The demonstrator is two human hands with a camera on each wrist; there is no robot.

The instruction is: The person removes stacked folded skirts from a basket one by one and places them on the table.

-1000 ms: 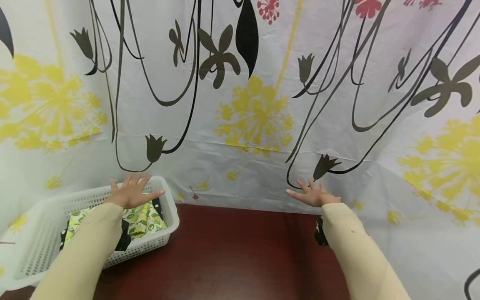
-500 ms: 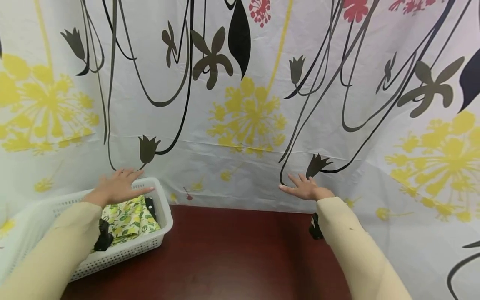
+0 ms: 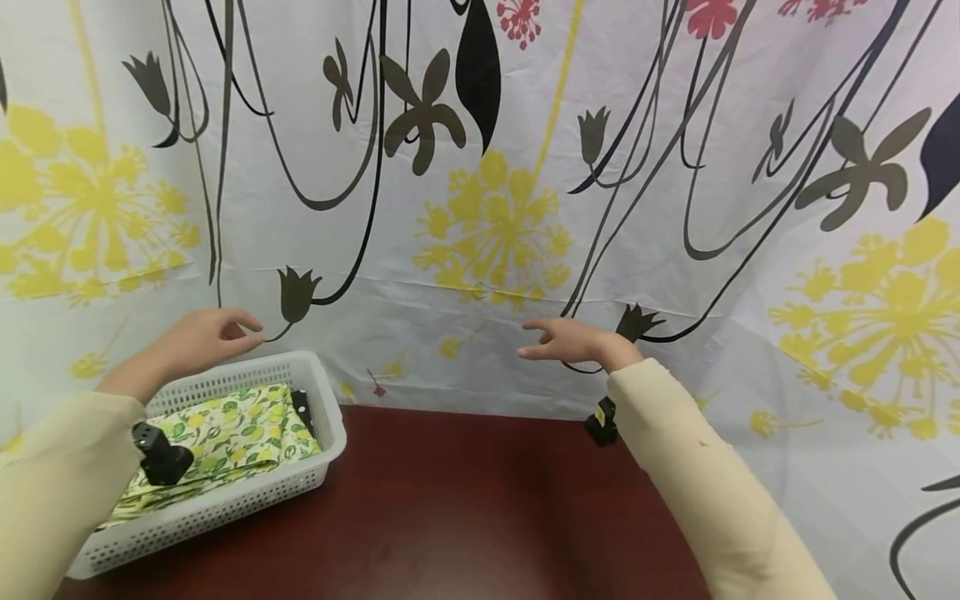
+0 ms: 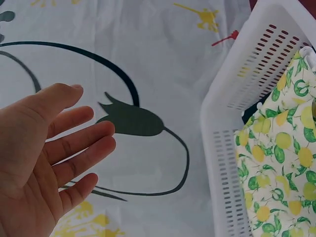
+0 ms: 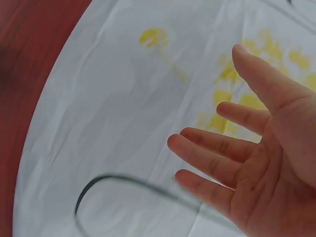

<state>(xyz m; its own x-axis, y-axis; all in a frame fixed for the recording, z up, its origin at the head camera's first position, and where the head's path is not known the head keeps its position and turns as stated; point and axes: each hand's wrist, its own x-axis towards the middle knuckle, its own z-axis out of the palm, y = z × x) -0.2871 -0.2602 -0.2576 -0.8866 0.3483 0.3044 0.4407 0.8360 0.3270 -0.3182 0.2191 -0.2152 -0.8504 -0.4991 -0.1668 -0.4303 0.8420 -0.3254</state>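
Note:
My left hand (image 3: 201,340) hovers above the back rim of a white plastic basket (image 3: 330,417), its fingers loosely bent and holding nothing. In the left wrist view the left palm (image 4: 29,163) faces sideways with the fingers apart. Inside the basket lies folded fabric (image 3: 232,433) with a lemon and green leaf print; dark cloth with white dots (image 3: 302,408) peeks out at its right edge. My right hand (image 3: 573,342) is raised over the back of the table, its relaxed fingers pointing left. Spread fingers (image 5: 212,163) with nothing between them show in the right wrist view.
A dark red table (image 3: 435,492) spreads in front of me. Behind it hangs a white curtain (image 3: 450,367) printed with yellow, grey and red flowers. The basket stands on the table's left side. Both wrists carry small black cameras, including the left one (image 3: 161,454).
Both hands have turned from flat and spread to sideways with loosely bent fingers. The left hand has moved left and up, uncovering more lemon fabric; the right hand has shifted left and slightly up.

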